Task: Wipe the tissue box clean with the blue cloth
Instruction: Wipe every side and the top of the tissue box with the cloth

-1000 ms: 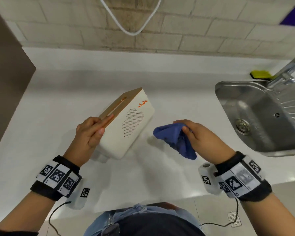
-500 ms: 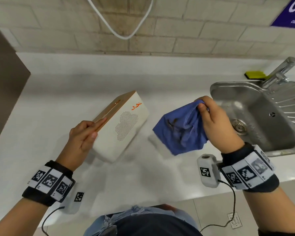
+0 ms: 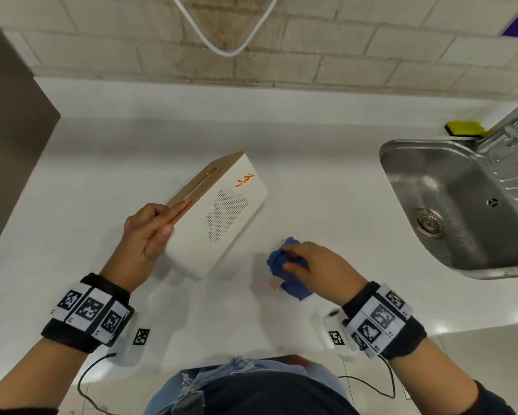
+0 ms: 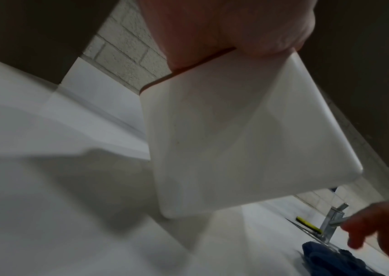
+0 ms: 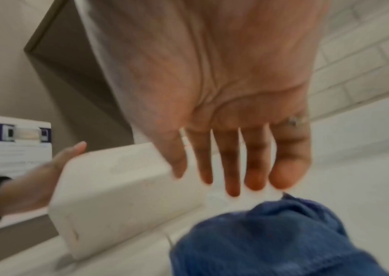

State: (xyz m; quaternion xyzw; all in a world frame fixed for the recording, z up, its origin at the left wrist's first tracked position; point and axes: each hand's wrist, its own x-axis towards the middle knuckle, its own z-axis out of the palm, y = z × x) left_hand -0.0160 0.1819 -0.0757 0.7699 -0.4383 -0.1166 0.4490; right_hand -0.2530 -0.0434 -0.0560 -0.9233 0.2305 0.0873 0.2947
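The tissue box is cream with an orange-tan top and a dotted cloud print. It is tilted, with its near end lifted off the white counter. My left hand grips that near end, thumb on the printed face and fingers on the slotted top. The blue cloth lies bunched on the counter just right of the box. My right hand hovers over it. In the right wrist view the fingers are straight and spread above the cloth, not holding it.
A steel sink is set into the counter at the right, with a tap and a yellow sponge behind it. A dark cabinet side bounds the left. A white cable hangs on the brick wall.
My right hand raised the cloth and shook it open, then brought it down to the counter and let it go in a bunch. My left hand kept holding the tilted box.
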